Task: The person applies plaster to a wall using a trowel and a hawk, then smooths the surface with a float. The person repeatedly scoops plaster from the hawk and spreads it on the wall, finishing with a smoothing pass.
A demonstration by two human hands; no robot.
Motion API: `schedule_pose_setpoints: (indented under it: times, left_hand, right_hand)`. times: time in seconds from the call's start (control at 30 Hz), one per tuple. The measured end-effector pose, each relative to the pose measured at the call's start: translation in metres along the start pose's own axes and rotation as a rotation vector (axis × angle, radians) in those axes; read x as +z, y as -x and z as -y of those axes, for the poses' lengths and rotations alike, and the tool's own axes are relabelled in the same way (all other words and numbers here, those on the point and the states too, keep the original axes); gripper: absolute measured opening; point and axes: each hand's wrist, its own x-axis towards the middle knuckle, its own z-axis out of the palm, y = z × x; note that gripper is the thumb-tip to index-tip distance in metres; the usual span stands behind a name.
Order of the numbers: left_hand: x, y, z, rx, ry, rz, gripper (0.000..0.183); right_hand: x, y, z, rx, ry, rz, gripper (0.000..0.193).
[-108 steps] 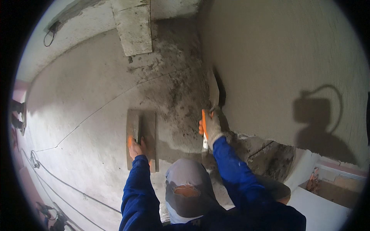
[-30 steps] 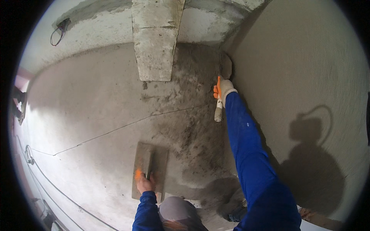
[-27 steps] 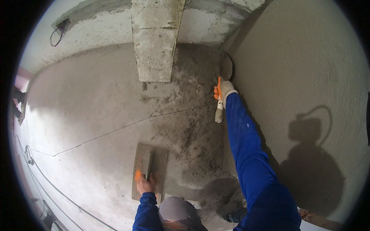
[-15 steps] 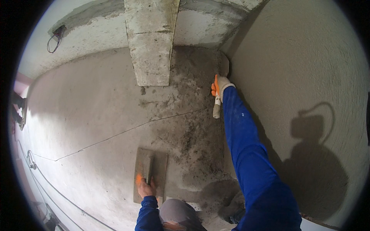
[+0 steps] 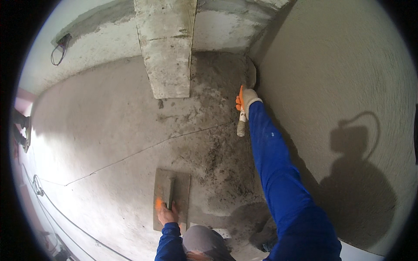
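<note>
My right hand, in a white and orange glove, is closed around the pale handle of a trowel. Its blade lies along the corner where the grey mortar-covered surface meets the plastered wall on the right. Low in the view, my left hand closes on the lower end of the bar handle of a flat rectangular plastering float. The fingers are partly hidden by that handle. Rough, darker mortar spreads between the two tools.
A mortar-stained board reaches in from the top. A thin line crosses the grey surface. Cables run at the lower left, and wires stick out of the upper wall. A grey rounded shape sits beside my left forearm.
My right hand and the trowel handle have shifted slightly left and toward me, with the blade still at the corner. My left hand stays on the float. The view has moved a little.
</note>
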Motion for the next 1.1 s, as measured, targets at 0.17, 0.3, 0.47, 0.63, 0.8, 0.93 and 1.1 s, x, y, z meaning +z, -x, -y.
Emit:
schedule_pose_setpoints:
  times: [0.17,0.3,0.47,0.63,0.8,0.93,1.1]
  left_hand:
    - [0.003,-0.002,0.003,0.024,0.042,-0.024,0.041]
    - [0.004,0.000,0.003,0.000,0.068,-0.015,0.039]
    - [0.001,0.000,0.002,0.027,0.067,-0.042,0.038]
    - [0.003,-0.001,0.002,0.041,0.082,-0.053,0.038]
    - [0.004,-0.001,0.002,0.107,0.047,-0.114,0.039]
    - [-0.001,0.000,0.001,0.048,0.045,-0.010,0.041]
    - [-0.001,0.001,0.000,0.106,0.063,-0.077,0.043]
  right_hand:
    - [0.016,0.057,0.019,-0.110,0.263,-0.020,0.051]
    - [0.035,0.087,0.026,-0.020,0.126,-0.073,0.049]
    - [0.043,0.100,0.031,-0.064,0.347,-0.222,0.042]
    - [0.036,0.103,0.049,-0.055,0.525,-0.245,0.042]
    - [0.028,0.109,0.043,-0.081,0.586,-0.209,0.044]
    - [0.033,0.126,0.029,-0.017,0.556,-0.209,0.045]
    - [0.044,0.195,-0.015,0.132,0.516,-0.144,0.038]
